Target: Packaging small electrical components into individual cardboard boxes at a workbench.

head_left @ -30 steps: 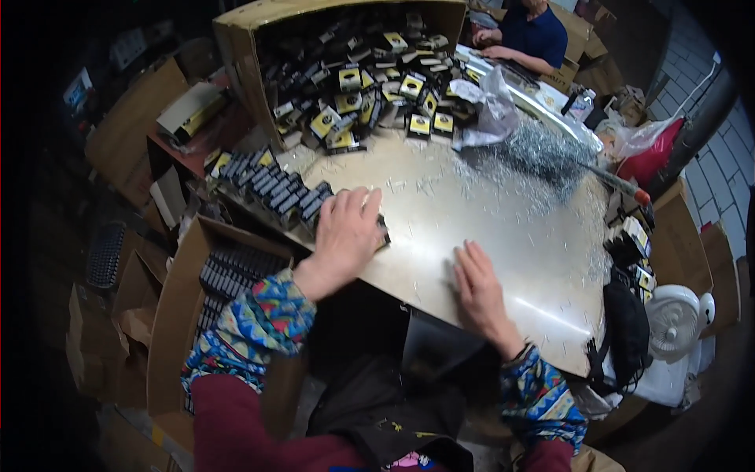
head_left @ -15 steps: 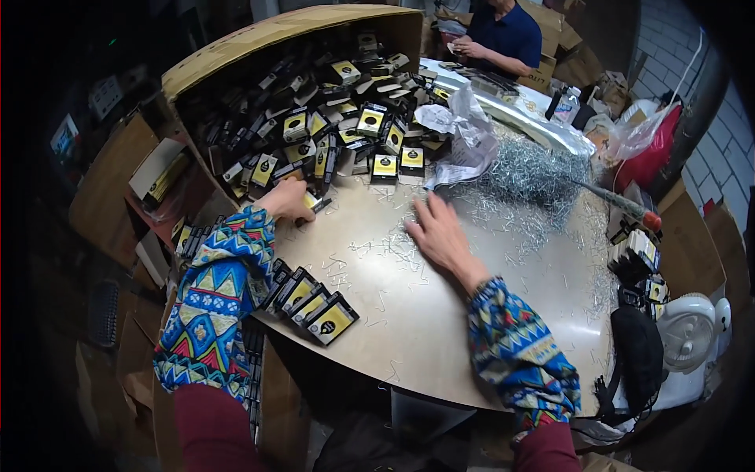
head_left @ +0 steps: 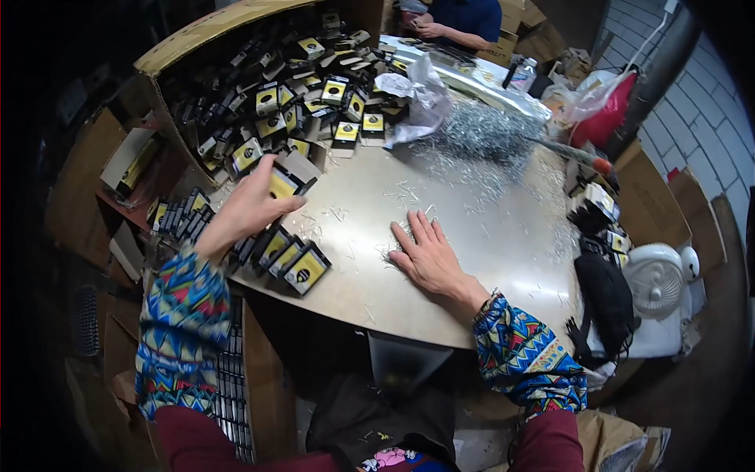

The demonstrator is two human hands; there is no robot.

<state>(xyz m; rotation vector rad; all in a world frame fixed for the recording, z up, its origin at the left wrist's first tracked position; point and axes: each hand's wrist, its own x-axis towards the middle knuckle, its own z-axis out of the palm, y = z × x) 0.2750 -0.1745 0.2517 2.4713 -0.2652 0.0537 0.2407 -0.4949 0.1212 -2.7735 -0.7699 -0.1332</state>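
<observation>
My left hand (head_left: 248, 206) is closed round a small black-and-yellow box (head_left: 285, 187) with an open pale flap, held over the table's left side. Below it, a short row of similar boxes (head_left: 305, 270) leans together at the table's near left edge. My right hand (head_left: 431, 258) lies palm down on the pale tabletop (head_left: 354, 212), fingers spread, holding nothing. Thin silvery metal pins (head_left: 403, 190) are scattered around its fingertips, and some show beside the palm. What lies under that palm is hidden.
A large tipped carton (head_left: 212, 25) spills many such boxes (head_left: 333, 91) at the back left. Crumpled paper (head_left: 425, 98) lies by a heap of metal pins (head_left: 487, 134) and a red-tipped rod (head_left: 578, 157). A white fan (head_left: 654, 279) stands right. Another person (head_left: 464, 22) works behind.
My left hand has drawn the box away from the pile, toward me. My right hand has moved nearer and settled flat on the table. The whole view has shifted.
</observation>
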